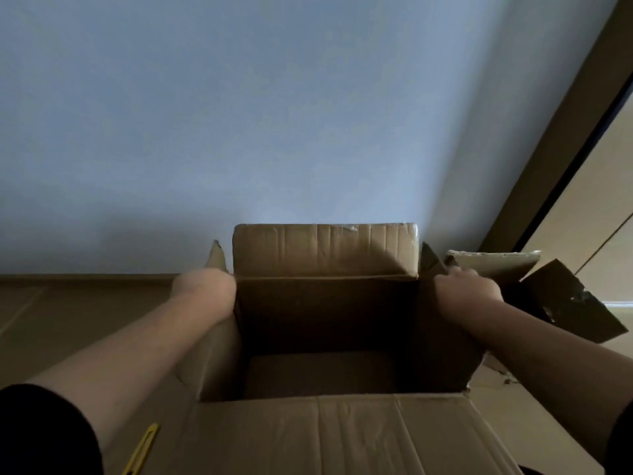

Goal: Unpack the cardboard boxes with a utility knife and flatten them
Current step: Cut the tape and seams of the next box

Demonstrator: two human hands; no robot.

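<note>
one yellow knife (142,449) lies near left; a second box (534,286) sits right. my left hand (205,286) and right hand (469,286) grip the open box (325,426) sides.

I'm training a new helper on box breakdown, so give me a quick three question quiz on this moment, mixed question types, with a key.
1. True or false: the open cardboard box still holds packed items.
2. Multiple choice: the yellow utility knife is A) in the right hand, B) lying by the left arm, C) inside the box.
3. Fill in: the left hand grips the box's left ____.

Key: 1 false, the inside looks empty. 2 B. 3 wall, at its top edge.
</note>
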